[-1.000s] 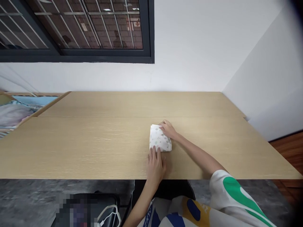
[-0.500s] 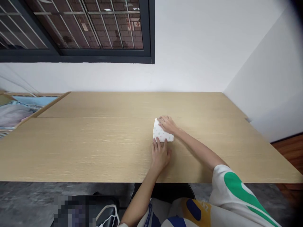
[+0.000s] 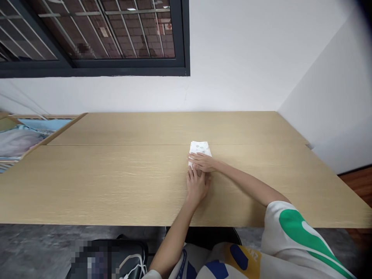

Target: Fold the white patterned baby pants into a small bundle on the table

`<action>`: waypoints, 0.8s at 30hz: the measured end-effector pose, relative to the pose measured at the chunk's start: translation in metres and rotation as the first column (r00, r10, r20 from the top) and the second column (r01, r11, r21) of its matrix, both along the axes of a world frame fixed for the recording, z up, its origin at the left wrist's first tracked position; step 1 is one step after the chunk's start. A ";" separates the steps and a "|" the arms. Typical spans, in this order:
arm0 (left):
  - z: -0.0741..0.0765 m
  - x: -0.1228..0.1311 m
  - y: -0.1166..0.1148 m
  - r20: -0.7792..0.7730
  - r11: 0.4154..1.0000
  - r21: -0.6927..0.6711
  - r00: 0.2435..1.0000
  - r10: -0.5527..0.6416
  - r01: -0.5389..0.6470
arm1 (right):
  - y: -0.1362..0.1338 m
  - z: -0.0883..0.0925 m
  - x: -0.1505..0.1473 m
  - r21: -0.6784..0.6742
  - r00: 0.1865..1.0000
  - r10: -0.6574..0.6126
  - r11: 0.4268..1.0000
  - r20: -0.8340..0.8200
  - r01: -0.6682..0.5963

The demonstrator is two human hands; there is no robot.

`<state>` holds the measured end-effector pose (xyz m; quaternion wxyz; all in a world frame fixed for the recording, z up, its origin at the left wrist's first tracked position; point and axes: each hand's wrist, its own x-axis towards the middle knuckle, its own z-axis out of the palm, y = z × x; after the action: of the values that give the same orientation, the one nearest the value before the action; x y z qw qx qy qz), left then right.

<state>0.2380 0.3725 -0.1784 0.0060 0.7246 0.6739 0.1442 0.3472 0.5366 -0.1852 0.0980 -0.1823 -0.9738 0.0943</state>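
Left end: pale bedding [image 3: 20, 141] lies past the edge of the wooden tabletop [image 3: 116, 174].
Window: a dark-framed, barred window [image 3: 116, 35] sits in the white wall behind the tabletop.
Below the front edge: a white cable [image 3: 130, 256] rests on a black seat [image 3: 124, 248].
Left hand: the left hand [image 3: 197, 186] is palm down with its fingers apart, fingertips at the near end of the cloth; it does not appear to grip.
Cloth: a white printed cloth [image 3: 200, 148], apparently folded into a small packet, lies on the tabletop across the seam, its far end uncovered.
Right hand: the right hand [image 3: 202, 162] lies flat across the near half of the cloth, fingers reaching leftward, not closed on anything.
Between the hands: they overlap or nearly touch; the near edge is hidden there, so contact is hard to tell.
Step in hand: seemingly pressing the packet flat while the left fingertips steady its near end.
Next move: calls for light, even pressure, I judge, so the layers stay aligned.
Right end: a white-and-green sleeve [image 3: 305, 232], then reddish wood [image 3: 357, 181] beyond the tabletop.
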 end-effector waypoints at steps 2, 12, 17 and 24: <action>0.000 -0.001 -0.001 0.005 1.000 -0.004 1.000 0.002 -0.002 | 0.014 -0.002 0.002 0.028 0.999 -0.043 0.999 0.007 0.043; 0.005 -0.001 0.000 -0.028 0.999 -0.047 1.000 0.015 -0.016 | 0.061 0.006 0.007 0.096 0.986 -0.166 0.982 0.015 0.164; 0.008 -0.006 -0.001 -0.052 0.999 -0.050 0.999 -0.013 0.010 | 0.041 0.024 0.010 0.163 0.943 -0.317 0.930 -0.101 0.330; 0.009 -0.026 -0.044 -0.048 0.998 -0.020 0.997 -0.059 0.058 | -0.074 0.024 0.036 0.004 0.963 -0.256 0.966 -0.082 0.257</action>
<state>0.2117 0.3282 -0.1692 0.0007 0.7471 0.6538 0.1200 0.3837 0.4622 -0.1611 0.1500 -0.3023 -0.9378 0.0811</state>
